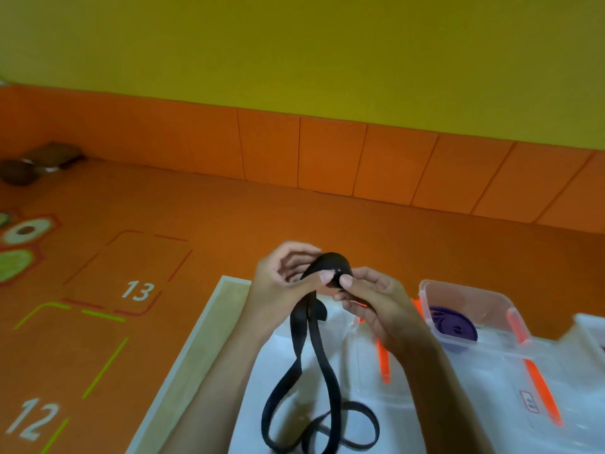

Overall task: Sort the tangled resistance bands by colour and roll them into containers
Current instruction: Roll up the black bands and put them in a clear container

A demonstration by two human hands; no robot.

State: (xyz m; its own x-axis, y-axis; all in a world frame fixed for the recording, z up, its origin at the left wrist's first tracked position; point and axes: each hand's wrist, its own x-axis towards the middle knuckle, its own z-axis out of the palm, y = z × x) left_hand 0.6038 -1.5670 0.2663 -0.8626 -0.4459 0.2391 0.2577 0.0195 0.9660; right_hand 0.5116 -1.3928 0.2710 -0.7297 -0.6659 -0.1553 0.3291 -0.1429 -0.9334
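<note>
A black resistance band (322,355) hangs from both my hands, its loose loops trailing down onto the white tabletop. Its upper end is wound into a small roll held above the table. My left hand (281,280) pinches the roll from the left, thumb on top. My right hand (370,299) grips it from the right. A clear plastic container (491,309) with orange clips stands to the right and holds a rolled purple band (453,326).
A low table with a wooden rim (196,348) carries clear lids with orange clips (383,362). Another white container edge (589,326) shows at far right. Orange floor mat with numbers 12 and 13 lies left; an orange padded wall stands behind.
</note>
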